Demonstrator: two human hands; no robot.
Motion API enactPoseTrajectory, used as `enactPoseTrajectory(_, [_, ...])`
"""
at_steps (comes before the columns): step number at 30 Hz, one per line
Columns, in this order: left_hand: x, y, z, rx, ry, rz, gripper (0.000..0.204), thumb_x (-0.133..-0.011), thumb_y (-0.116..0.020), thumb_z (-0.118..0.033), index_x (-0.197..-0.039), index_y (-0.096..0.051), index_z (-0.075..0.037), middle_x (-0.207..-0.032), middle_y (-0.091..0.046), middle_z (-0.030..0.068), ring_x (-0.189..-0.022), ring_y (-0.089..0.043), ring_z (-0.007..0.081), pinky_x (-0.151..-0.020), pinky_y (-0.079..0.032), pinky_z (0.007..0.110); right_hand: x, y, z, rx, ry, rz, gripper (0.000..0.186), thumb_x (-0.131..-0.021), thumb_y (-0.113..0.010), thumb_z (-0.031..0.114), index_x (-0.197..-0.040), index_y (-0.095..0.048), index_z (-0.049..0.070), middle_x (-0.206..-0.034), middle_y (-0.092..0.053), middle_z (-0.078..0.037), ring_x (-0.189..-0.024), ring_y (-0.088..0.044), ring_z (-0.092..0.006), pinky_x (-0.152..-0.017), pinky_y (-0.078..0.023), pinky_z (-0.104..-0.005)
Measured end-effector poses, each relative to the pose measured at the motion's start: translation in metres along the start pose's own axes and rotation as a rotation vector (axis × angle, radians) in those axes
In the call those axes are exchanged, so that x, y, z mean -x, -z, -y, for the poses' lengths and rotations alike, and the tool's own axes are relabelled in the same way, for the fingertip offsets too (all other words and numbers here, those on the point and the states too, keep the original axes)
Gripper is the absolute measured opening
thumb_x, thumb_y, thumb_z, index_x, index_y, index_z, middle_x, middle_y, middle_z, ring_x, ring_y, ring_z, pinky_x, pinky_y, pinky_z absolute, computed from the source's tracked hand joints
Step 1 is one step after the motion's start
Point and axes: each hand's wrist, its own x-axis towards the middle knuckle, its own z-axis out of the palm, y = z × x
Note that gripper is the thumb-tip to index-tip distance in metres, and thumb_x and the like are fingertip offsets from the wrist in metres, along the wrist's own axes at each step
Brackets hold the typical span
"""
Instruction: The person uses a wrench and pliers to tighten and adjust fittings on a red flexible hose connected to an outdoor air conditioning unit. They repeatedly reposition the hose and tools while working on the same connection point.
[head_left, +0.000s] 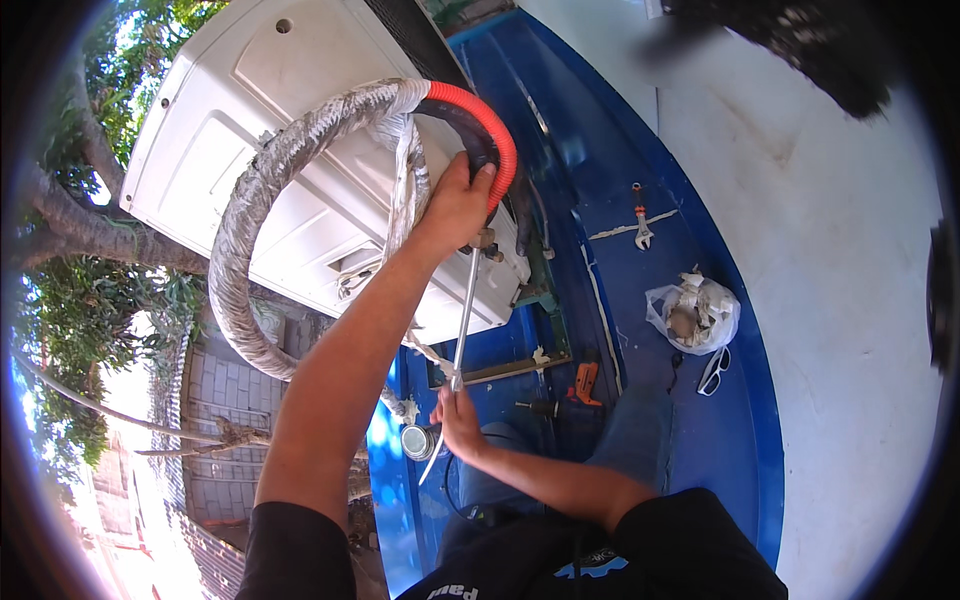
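My left hand (458, 208) is wrapped round the end of a bundled hose, where an orange corrugated conduit (497, 130) runs beside black insulation. Just below its fingers sits a brass fitting (483, 240). From that fitting a thin silver metal pipe (467, 310) slants down toward me. My right hand (460, 425) closes on the pipe's lower part, fingers pressed together; a thin pale tail (432, 462) extends past it. The rest of the hose, wrapped in dirty silvery tape (235, 230), loops out to the left.
A white air-conditioner outdoor unit (260, 90) lies behind the hose. On the blue metal surface (715, 440) are an adjustable wrench (641, 225), a plastic bag of scraps (700, 315), white-framed glasses (714, 371) and an orange-black power tool (585, 385). A round gauge-like object (418, 441) is near my right hand.
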Motion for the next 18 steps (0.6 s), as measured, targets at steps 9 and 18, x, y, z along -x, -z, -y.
enactPoseTrajectory(9, [0.001,-0.001,-0.007,-0.023,-0.047,-0.038,0.030,-0.112,-0.049,-0.024,-0.132,-0.055,-0.001,-0.106,-0.067,0.0056,-0.086,-0.058,0.0117,-0.078,-0.050,0.029,0.045,0.057,-0.063,0.437,-0.255,0.070,0.036,-0.114,-0.044,0.033,-0.107,-0.054,-0.001,-0.098,-0.075,-0.016,-0.099,-0.076,-0.0256,-0.087,-0.057,-0.0386])
enactPoseTrajectory(18, [0.016,0.008,-0.029,-0.222,0.010,-0.030,0.048,-0.110,-0.051,-0.036,-0.138,-0.052,0.003,-0.117,-0.068,0.0206,-0.104,-0.066,0.0281,-0.096,-0.051,0.038,-0.021,0.029,0.023,0.080,-0.093,-0.036,0.026,-0.108,-0.062,0.030,-0.116,-0.058,0.006,-0.077,-0.059,-0.002,-0.067,-0.061,-0.0112,-0.063,-0.059,-0.0306])
